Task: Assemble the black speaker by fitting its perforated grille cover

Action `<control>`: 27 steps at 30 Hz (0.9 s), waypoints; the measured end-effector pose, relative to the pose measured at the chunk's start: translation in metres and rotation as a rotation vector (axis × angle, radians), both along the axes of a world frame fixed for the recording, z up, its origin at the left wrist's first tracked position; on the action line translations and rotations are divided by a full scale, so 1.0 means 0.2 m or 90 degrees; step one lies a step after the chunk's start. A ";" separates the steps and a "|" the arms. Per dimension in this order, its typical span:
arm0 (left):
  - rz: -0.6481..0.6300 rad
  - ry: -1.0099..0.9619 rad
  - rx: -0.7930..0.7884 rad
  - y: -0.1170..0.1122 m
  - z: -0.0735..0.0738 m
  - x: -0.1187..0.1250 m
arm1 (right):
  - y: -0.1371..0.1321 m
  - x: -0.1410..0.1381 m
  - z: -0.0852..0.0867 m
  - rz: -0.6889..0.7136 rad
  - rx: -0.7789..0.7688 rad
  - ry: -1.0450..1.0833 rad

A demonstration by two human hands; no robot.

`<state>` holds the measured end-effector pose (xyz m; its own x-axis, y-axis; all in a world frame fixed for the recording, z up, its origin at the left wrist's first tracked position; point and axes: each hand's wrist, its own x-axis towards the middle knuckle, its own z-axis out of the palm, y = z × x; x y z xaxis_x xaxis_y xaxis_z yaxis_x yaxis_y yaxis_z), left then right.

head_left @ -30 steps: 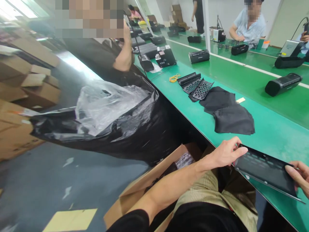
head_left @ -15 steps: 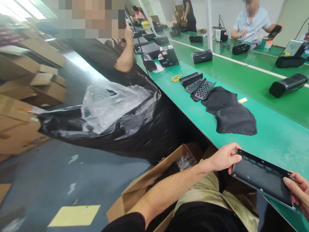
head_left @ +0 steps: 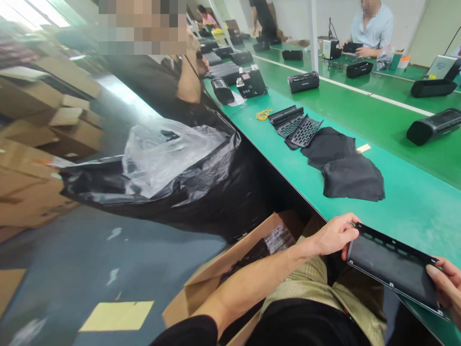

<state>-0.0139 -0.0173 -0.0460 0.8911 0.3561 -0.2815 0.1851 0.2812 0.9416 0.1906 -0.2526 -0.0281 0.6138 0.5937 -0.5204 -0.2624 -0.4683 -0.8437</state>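
Note:
A black rectangular panel point(head_left: 392, 266), with a row of slots along its far edge and small light clips on its rims, is held over the front edge of the green table point(head_left: 288, 175). My left hand point(head_left: 338, 235) pinches its left end, thumb on top. At the right end, my right hand point(head_left: 446, 283) grips it, partly cut off by the frame. Just beyond the panel lie two stacks of black fabric sheets point(head_left: 353, 178). Behind them rest black perforated grilles point(head_left: 304, 132), beside yellow bands point(head_left: 264, 114).
A cardboard box point(head_left: 201, 278) stands by my legs. Left of the table, a large black plastic bag point(head_left: 201, 202) holds clear plastic. Black speakers point(head_left: 303, 82) sit along the line. A person point(head_left: 151, 86) is at the left; another point(head_left: 372, 33) works across. Cartons point(head_left: 32, 182) are stacked left.
The view has shifted slightly. Both hands keep hold of the panel, which has hardly moved. The person across has brought the arms together around a black part.

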 end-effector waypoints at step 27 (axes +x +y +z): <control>0.010 -0.020 -0.061 0.00 -0.02 -0.02 | -0.02 0.09 -0.10 -0.003 0.017 0.050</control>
